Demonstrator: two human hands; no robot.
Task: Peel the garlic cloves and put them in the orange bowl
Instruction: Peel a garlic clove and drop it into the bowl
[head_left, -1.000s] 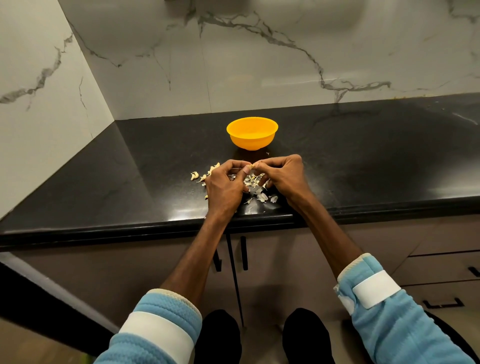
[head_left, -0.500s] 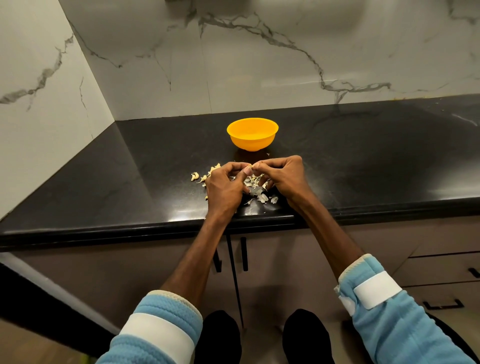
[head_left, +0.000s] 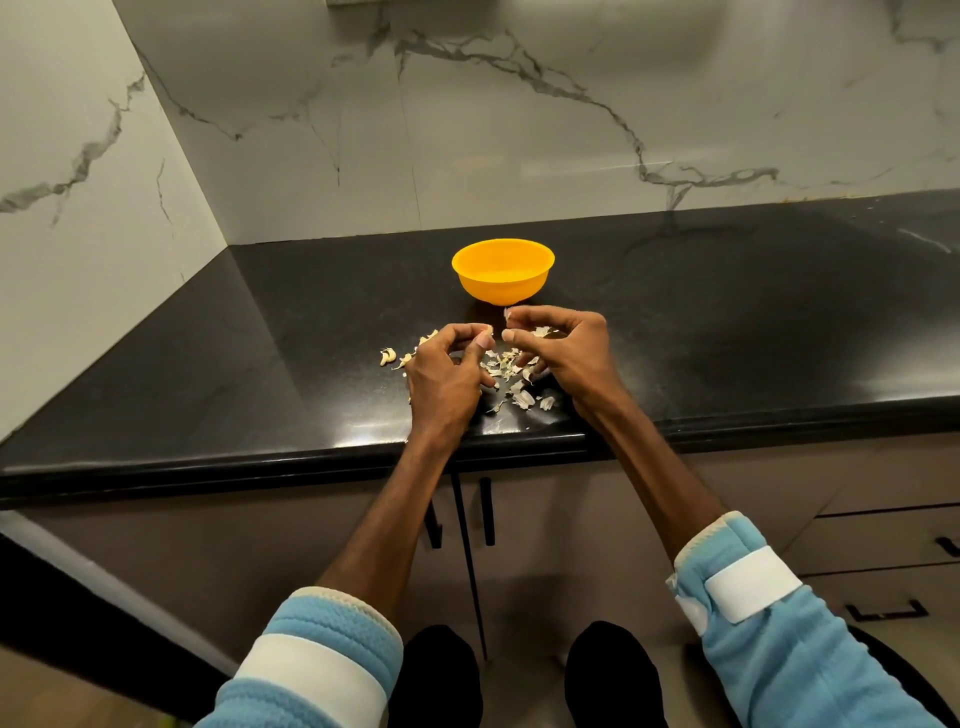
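The orange bowl (head_left: 503, 270) stands on the black counter (head_left: 727, 312), just beyond my hands. My left hand (head_left: 447, 374) has its fingers curled, and thumb and forefinger pinch a small pale scrap of garlic peel (head_left: 490, 329). A short gap to its right, my right hand (head_left: 569, 348) curls round a pale garlic clove (head_left: 542, 331), with a bit of skin at its forefinger tip. Loose peels (head_left: 511, 376) lie scattered under and between the hands. A few unpeeled garlic cloves (head_left: 387, 357) lie left of my left hand. I cannot see into the bowl.
The counter's front edge (head_left: 311, 462) runs just below my wrists. Marble walls close the corner at the left and behind. Cabinet doors with black handles (head_left: 487, 512) sit beneath, and drawers are at the lower right.
My hands were pressed together over one clove; now they have pulled apart, the right lifting slightly toward the bowl. The bowl and the peel pile have not moved.
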